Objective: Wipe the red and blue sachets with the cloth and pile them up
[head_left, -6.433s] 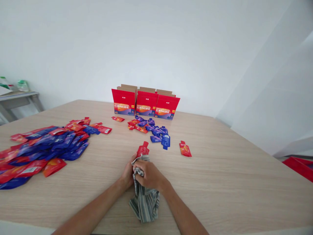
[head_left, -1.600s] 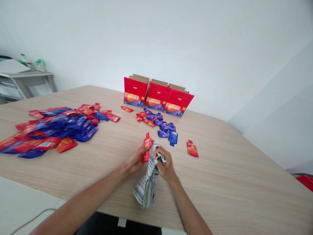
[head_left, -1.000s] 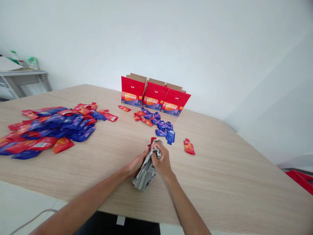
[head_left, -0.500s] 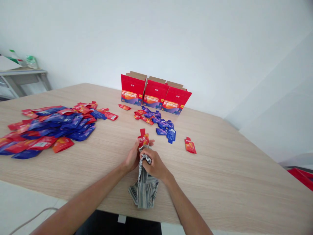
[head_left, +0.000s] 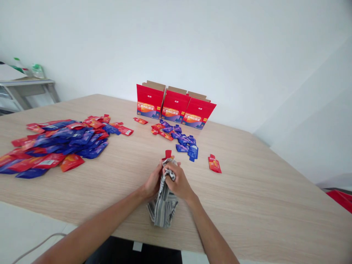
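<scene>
Near the front middle of the table, my left hand (head_left: 153,182) is closed around a red pouch (head_left: 168,154), whose narrow top end pokes out above the fingers. My right hand (head_left: 178,182) grips a grey striped cloth (head_left: 162,212) and presses it over the pouch's face, so most of the pouch is covered. The lower part of the cloth hangs down towards the table edge. Off to the right lies a single red pouch (head_left: 214,164). Beyond my hands is a small group of blue pouches (head_left: 183,138) and red pouches (head_left: 165,135).
A large pile of red and blue pouches (head_left: 68,139) spreads over the left side. Three open red boxes (head_left: 173,106) stand in a row at the back, a lone red pouch (head_left: 140,120) before them. A side table (head_left: 30,83) with a bottle is at far left.
The cloth in my right hand has moved up over the red pouch, hiding its printed front. Both hands have shifted slightly to the right.
</scene>
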`<state>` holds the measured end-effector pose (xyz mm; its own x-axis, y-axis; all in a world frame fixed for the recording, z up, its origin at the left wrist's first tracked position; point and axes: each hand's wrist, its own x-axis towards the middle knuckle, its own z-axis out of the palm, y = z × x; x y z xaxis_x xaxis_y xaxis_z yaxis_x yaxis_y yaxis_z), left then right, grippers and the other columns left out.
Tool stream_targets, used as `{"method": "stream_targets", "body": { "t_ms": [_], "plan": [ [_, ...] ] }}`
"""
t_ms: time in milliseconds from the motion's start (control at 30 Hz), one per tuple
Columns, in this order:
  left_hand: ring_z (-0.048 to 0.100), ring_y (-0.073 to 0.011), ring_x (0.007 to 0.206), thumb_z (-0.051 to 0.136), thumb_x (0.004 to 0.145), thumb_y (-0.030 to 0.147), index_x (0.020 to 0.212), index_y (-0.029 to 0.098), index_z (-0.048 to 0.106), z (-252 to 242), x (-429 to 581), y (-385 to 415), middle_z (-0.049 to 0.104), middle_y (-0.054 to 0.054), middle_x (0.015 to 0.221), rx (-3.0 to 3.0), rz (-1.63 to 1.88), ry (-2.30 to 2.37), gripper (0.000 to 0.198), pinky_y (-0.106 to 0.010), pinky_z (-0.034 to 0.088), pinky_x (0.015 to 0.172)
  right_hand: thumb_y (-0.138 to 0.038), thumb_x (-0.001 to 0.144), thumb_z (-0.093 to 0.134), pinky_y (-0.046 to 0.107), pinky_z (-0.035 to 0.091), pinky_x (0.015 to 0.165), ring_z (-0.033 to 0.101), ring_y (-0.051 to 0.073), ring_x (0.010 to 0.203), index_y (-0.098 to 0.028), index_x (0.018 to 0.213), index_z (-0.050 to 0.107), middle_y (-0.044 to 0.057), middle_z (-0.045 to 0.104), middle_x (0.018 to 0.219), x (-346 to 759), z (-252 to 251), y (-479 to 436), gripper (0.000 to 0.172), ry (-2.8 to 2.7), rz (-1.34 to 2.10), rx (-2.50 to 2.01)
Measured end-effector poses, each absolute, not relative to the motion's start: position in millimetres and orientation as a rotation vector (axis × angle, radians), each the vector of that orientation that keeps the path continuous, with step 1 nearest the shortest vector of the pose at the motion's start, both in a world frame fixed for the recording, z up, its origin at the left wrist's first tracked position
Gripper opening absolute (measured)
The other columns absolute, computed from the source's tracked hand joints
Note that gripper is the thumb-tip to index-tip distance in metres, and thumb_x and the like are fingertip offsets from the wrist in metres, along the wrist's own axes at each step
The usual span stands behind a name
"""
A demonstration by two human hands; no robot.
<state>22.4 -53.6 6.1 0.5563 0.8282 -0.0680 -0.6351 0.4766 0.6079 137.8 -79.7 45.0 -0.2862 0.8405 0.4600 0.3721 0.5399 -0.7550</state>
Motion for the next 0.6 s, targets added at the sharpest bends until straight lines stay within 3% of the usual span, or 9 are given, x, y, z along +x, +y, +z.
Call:
{"method": "stream_targets", "body": {
  "t_ms": [133, 400, 600],
  "plan": [
    [0.062, -0.0268, 0.121, 0.048, 0.094, 0.057, 0.137, 0.017, 0.058, 10, 16, -43, 0.069, -0.013, 0.127, 0.598, 1.063, 0.408, 0.060, -0.039, 0.039, 0.111, -0.008, 0.072, 0.048, 0.025, 0.036, 0.067, 0.049, 0.014, 0.068, -0.020, 0.077, 0.053, -0.002, 0.055, 0.074, 131, 39, -82, 0.014, -2.050, 0.757, -0.946],
    [0.066, -0.0292, 0.113, 0.060, 0.089, 0.054, 0.127, 0.014, 0.065, 10, 22, -65, 0.074, -0.011, 0.114, 0.611, 0.814, 0.441, 0.056, -0.040, 0.041, 0.108, -0.015, 0.081, 0.048, 0.027, 0.037, 0.065, 0.048, 0.015, 0.068, -0.020, 0.076, 0.052, 0.000, 0.053, 0.073, 142, 44, -78, 0.008, -1.663, 0.427, -1.043],
    [0.065, -0.0282, 0.114, 0.053, 0.091, 0.057, 0.128, 0.015, 0.064, 6, 24, -56, 0.072, -0.013, 0.118, 0.488, 0.865, 0.414, 0.057, -0.040, 0.043, 0.107, -0.011, 0.077, 0.046, 0.027, 0.037, 0.069, 0.050, 0.016, 0.072, -0.020, 0.076, 0.051, 0.000, 0.054, 0.075, 139, 43, -78, 0.011, -1.898, 0.610, -1.023]
  ]
}}
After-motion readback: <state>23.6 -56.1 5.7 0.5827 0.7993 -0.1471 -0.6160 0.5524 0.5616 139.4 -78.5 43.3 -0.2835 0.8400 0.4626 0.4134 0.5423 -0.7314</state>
